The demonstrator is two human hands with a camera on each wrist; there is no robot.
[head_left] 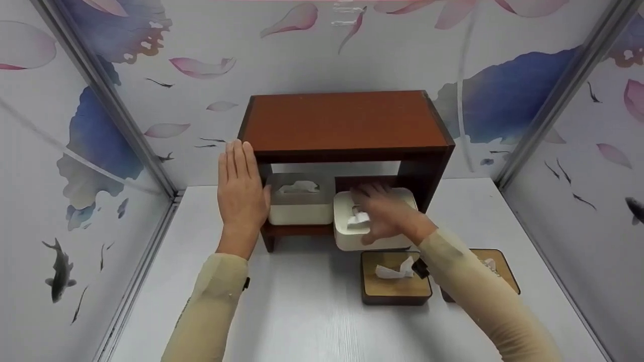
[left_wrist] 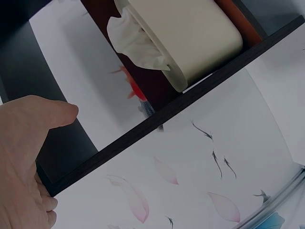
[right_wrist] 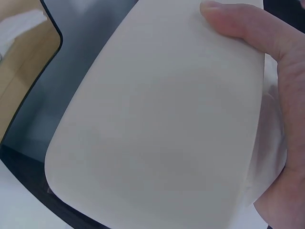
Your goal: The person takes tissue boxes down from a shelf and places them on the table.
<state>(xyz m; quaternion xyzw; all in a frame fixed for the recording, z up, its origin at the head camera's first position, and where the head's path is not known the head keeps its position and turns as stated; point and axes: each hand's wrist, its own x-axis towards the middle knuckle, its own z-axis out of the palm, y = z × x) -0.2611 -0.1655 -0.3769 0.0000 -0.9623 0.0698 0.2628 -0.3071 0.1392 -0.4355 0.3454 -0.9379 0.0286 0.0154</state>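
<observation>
Beige sleeves (head_left: pixel 214 301) lead to a left hand (head_left: pixel 241 193), fingers straight, and right hand (head_left: pixel 390 213) gripping a rounded cream tissue box (right_wrist: pixel 157 119).

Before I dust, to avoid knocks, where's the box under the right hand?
In the head view, the tissue box is right of center, at the front of the shelf, beside the leftmost box.

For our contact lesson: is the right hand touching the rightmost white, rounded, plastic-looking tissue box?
Touching: the right wrist view shows the right hand, thumb against the white tissue box.
</observation>
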